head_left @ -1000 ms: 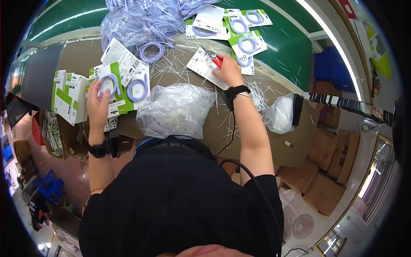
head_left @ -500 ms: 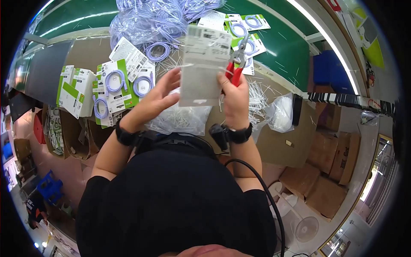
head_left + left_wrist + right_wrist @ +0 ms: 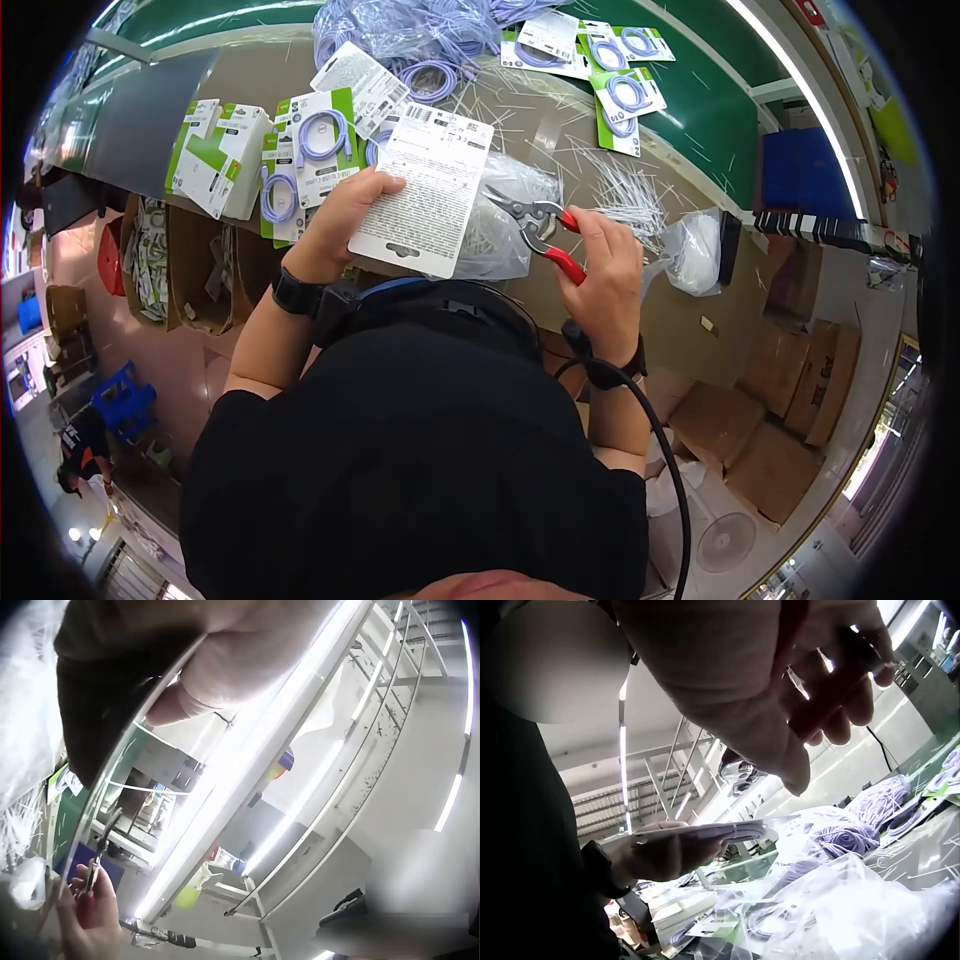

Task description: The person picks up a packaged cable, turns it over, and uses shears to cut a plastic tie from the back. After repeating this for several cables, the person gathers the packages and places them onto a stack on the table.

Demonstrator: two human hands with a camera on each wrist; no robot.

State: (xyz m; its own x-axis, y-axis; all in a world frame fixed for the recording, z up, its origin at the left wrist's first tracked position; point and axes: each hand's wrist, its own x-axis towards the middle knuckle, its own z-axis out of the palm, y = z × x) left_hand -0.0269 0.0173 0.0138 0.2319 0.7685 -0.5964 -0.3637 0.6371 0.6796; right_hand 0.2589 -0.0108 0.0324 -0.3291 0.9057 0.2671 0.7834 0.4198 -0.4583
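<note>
My left hand (image 3: 335, 225) holds a hanging card (image 3: 425, 190) by its left edge, with the thumb on the printed back that faces up. Seen edge-on in the right wrist view, the card (image 3: 679, 831) has a coiled purple cable (image 3: 742, 832) on its other side. Red-handled cutters (image 3: 566, 264) are in my right hand (image 3: 612, 285), their handles spread and their metal blades pointing toward the card's right edge. A clear bag of white plastic ties (image 3: 497, 250) lies just beyond the card, partly hidden by it.
Carded purple cables (image 3: 322, 140) lie by a stack of packed cards (image 3: 225, 165) at the left. A heap of bagged purple cables (image 3: 400, 35) is at the back, more carded cables (image 3: 628, 95) at back right. Loose white ties (image 3: 630, 195) and another clear bag (image 3: 693, 250) lie at the right.
The card was picked up from the table on the right and carried to the middle. It has passed from my right hand to my left. The cutters have swung down toward it, handles spread.
</note>
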